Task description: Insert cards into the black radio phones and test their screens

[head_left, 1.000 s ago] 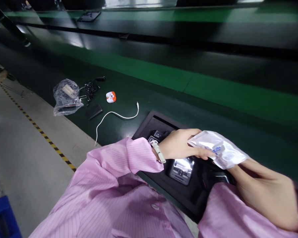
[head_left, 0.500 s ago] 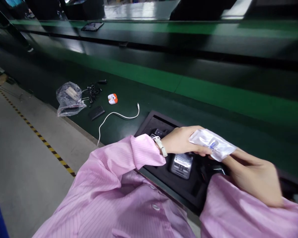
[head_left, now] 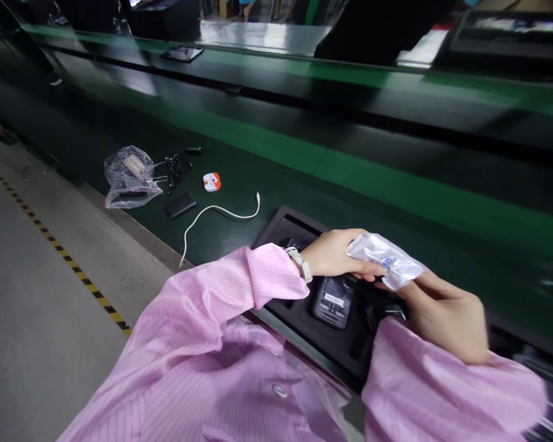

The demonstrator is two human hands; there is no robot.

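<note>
Item: one silvery pouch [head_left: 383, 250], long axis slanting from my left grip [head_left: 332, 253] to my right grip [head_left: 449, 316] (the side nearer my body); both pinch it.

Glossy, crinkled plastic-looking pouch [head_left: 387, 259]; matt black tray [head_left: 283, 316]; smooth green tabletop [head_left: 239, 236].

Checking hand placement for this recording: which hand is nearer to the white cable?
Left. The left hand holds one end of the silvery packet, right of the white cable; the right hand is at the packet's other end, farther right.
</note>
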